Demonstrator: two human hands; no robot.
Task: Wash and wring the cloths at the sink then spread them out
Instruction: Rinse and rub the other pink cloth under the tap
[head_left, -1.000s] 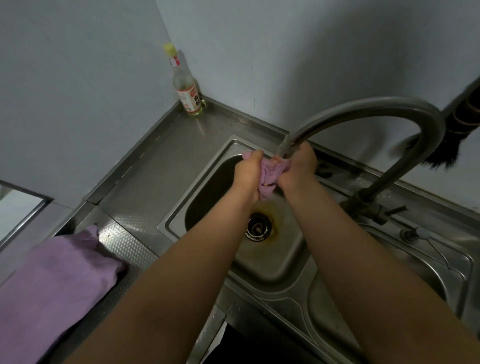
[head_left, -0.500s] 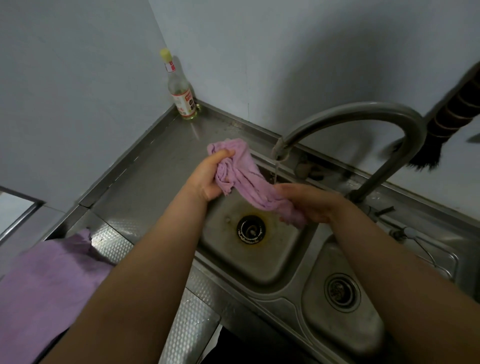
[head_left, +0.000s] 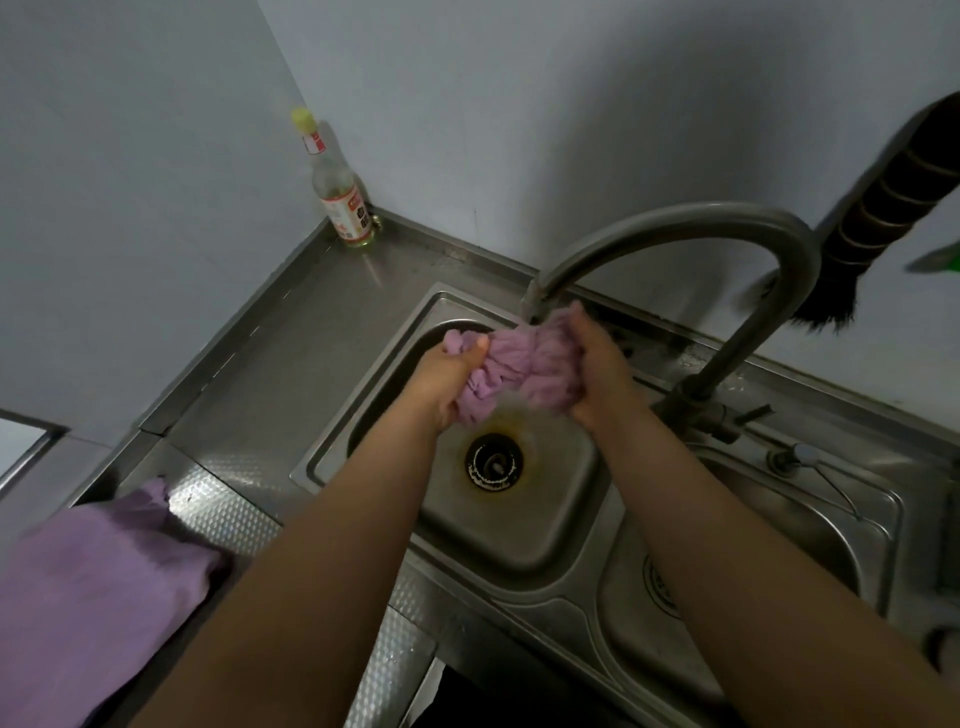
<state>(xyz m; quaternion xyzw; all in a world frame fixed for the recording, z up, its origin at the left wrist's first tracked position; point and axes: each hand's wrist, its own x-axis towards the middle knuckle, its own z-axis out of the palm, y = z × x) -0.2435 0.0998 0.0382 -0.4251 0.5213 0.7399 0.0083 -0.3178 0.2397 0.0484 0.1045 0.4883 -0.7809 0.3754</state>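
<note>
Your left hand (head_left: 451, 375) and right hand (head_left: 597, 374) both grip one bunched purple cloth (head_left: 524, 366), fingers curled round its two ends, holding it crumpled between them just under the spout of the curved faucet (head_left: 691, 223) and above the left basin of the sink (head_left: 545, 525). Your forearms reach in from the lower edge and cross most of the steel below you.

Beneath the cloth lies the basin's drain (head_left: 493, 462), ringed with a yellowish stain. To your right sits a second, shallower basin (head_left: 810, 525) with its own drain partly hidden by your right arm. A stainless counter (head_left: 291, 353) runs from the sink back into the wall corner, where a bottle (head_left: 340, 192) with a yellow cap stands upright against the grey walls. A second purple cloth (head_left: 88, 597) lies spread on the counter at your lower left, well apart from the sink. A dark brush (head_left: 893, 218) hangs against the wall at upper right, behind the faucet's arch.
</note>
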